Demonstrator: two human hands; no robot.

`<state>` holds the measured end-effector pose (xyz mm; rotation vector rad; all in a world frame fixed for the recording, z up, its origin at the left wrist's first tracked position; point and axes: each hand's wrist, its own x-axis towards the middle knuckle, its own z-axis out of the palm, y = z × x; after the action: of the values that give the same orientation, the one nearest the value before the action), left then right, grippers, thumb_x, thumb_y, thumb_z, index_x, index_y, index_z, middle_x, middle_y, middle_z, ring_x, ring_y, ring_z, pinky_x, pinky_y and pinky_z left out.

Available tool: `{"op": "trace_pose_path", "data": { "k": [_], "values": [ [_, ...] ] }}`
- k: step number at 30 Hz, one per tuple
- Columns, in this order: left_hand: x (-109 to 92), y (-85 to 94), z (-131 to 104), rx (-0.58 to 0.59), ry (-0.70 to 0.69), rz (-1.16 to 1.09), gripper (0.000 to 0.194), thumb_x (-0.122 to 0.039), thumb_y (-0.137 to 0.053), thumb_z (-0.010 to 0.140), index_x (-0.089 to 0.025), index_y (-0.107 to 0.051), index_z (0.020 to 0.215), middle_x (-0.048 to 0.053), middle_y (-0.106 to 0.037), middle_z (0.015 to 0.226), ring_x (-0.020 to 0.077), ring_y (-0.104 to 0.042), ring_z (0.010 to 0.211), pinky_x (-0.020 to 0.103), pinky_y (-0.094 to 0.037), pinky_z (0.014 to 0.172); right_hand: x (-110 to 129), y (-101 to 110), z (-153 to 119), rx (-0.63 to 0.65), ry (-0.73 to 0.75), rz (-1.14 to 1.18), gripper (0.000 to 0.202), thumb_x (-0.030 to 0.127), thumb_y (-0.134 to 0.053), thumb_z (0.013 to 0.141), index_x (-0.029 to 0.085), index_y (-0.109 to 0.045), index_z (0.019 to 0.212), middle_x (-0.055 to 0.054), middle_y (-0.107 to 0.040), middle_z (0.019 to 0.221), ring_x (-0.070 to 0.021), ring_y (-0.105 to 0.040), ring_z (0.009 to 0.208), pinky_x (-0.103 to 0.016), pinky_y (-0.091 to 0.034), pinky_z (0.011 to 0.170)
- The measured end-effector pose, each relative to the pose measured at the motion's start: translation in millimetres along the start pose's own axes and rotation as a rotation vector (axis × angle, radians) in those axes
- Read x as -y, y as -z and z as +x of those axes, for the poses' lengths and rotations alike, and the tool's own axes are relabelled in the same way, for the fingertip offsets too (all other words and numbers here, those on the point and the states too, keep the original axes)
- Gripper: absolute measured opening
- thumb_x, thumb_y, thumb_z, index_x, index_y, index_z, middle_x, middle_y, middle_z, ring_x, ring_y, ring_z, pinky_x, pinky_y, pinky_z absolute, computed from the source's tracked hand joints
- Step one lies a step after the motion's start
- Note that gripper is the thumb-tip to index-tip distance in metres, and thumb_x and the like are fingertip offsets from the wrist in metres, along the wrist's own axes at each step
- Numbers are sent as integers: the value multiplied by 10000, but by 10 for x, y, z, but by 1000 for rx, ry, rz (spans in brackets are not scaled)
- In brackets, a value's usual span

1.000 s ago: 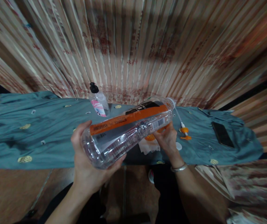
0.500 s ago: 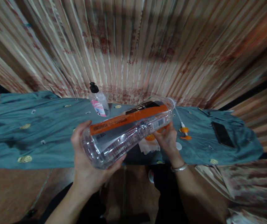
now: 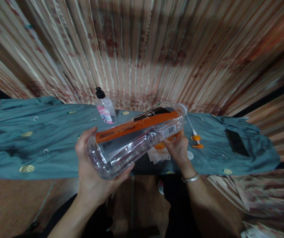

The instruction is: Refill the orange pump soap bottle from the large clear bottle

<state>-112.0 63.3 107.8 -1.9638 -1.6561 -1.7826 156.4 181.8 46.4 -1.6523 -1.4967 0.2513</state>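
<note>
A large clear plastic bottle [image 3: 137, 138] with an orange, grey and black label is held tilted above the cloth, its neck up and to the right. My left hand [image 3: 92, 172] grips it around the base. Under the neck end, my right hand [image 3: 178, 147] is closed on the bottle, some of its fingers hidden behind it. An orange pump top [image 3: 197, 141] with a white tube lies just right of the bottle's neck. Beneath the bottle, partly covered, is a pale piece [image 3: 159, 154] with an orange print. Beside my right wrist rests a small white disc [image 3: 190, 155].
A smaller clear bottle [image 3: 106, 110] with a black cap and pink label stands at the back. To the right lies a black phone [image 3: 236, 142]. The narrow surface has a green patterned cloth [image 3: 57, 142]; pleated curtains [image 3: 132, 49] hang close behind.
</note>
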Motion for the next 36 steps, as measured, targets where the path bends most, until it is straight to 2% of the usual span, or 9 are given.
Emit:
{"op": "trace_pose_path", "data": {
  "k": [2, 5, 9, 13, 17, 25, 30, 33, 36],
  "values": [
    [10, 18, 0, 44, -18, 16, 1100, -385, -1019, 714, -409, -488, 1677, 133, -614, 1503, 395, -761, 1184, 649, -723, 1011, -4, -1, 1, -1, -1, -7, 608, 570, -889, 728, 247, -643, 1180, -135, -864, 985, -371, -844, 884, -493, -695, 809],
    [31, 36, -1, -51, 62, -9, 1035, -370, -1010, 690, -377, -546, 1615, 138, -619, 1512, 418, -748, 1222, 684, -697, 1083, -3, 4, -2, 9, 9, -16, 594, 589, -883, 755, 262, -636, 1185, -126, -863, 1001, -375, -844, 893, -509, -691, 815],
    [49, 51, 2, 56, -27, 31, 1151, -380, -1029, 711, -406, -456, 1708, 136, -622, 1487, 393, -770, 1151, 631, -736, 978, 10, 11, -8, 3, 12, -19, 570, 574, -882, 762, 280, -623, 1176, -128, -864, 1004, -379, -843, 895, -518, -680, 819],
    [44, 56, 3, 9, -8, 45, 1092, -454, -968, 784, -410, -445, 1741, 156, -586, 1537, 435, -758, 1210, 700, -717, 996, 2, 4, -10, 4, 3, -18, 578, 570, -862, 744, 277, -621, 1179, -126, -865, 991, -363, -836, 869, -504, -673, 813],
    [71, 80, 15, 78, -54, 49, 1204, -403, -1011, 757, -418, -382, 1784, 146, -604, 1508, 401, -785, 1167, 639, -742, 959, -20, 0, -3, 0, 24, -36, 553, 569, -854, 760, 270, -632, 1169, -110, -853, 958, -351, -825, 839, -479, -661, 778],
    [60, 72, 14, 69, -35, 24, 1154, -381, -1026, 715, -415, -449, 1714, 130, -637, 1481, 381, -781, 1134, 605, -751, 926, -23, 3, 7, 15, 11, -42, 615, 584, -901, 732, 246, -626, 1165, -104, -846, 939, -346, -827, 838, -447, -658, 759],
    [-12, 0, 15, -59, 60, -36, 978, -397, -970, 734, -373, -545, 1615, 112, -673, 1383, 360, -773, 1070, 595, -744, 931, -8, -4, 0, -1, 14, -23, 601, 586, -873, 733, 255, -629, 1172, -123, -843, 975, -368, -837, 876, -484, -680, 788],
    [26, 31, 28, 37, -23, 21, 1058, -417, -1008, 728, -397, -499, 1655, 125, -638, 1432, 367, -778, 1083, 587, -746, 893, 18, 3, 1, -4, 3, -11, 595, 583, -849, 732, 248, -632, 1173, -133, -845, 990, -386, -844, 909, -501, -682, 805],
    [84, 80, 29, 61, -53, 45, 1116, -411, -1012, 737, -406, -451, 1701, 135, -619, 1460, 381, -781, 1106, 600, -747, 902, 39, 10, 1, 4, -8, -13, 604, 582, -853, 726, 245, -635, 1178, -136, -850, 1002, -384, -846, 923, -489, -679, 805]
  ]
}}
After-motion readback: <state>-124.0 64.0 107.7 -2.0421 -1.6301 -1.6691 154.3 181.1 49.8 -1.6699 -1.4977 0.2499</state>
